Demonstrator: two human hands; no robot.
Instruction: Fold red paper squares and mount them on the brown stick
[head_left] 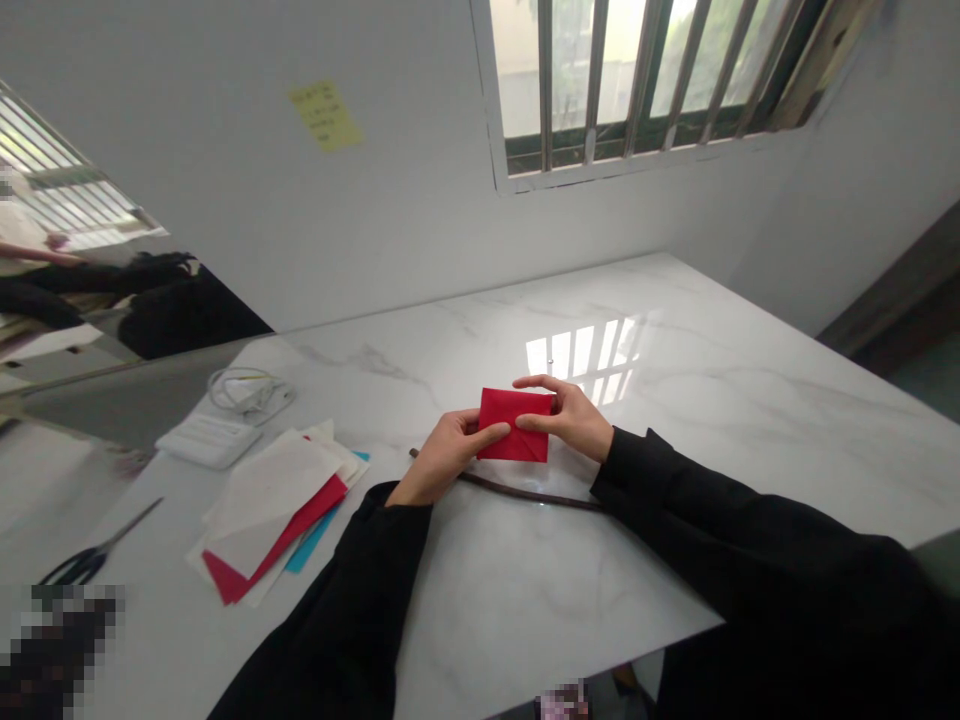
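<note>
A small red folded-paper packet [514,408], shaped like an envelope, is held up over the white marbled table [675,440]. My left hand [447,450] grips its left side, thumb across the front and fingers behind. From the right, my right hand [571,415] pinches the other side, thumb on the front face and index finger raised along the top edge. Crease lines show on the packet's lower right part. Beneath the hands lies a thin dark stick-like strip [525,493], partly hidden by my left hand and right sleeve.
On the left lies a pile of white, red and blue paper sheets [274,500]. Scissors [105,550] are at the far left. Behind the pile sit a white power strip [210,440] and a coiled white cable [247,390]. A wall with a barred window [630,80] borders the table.
</note>
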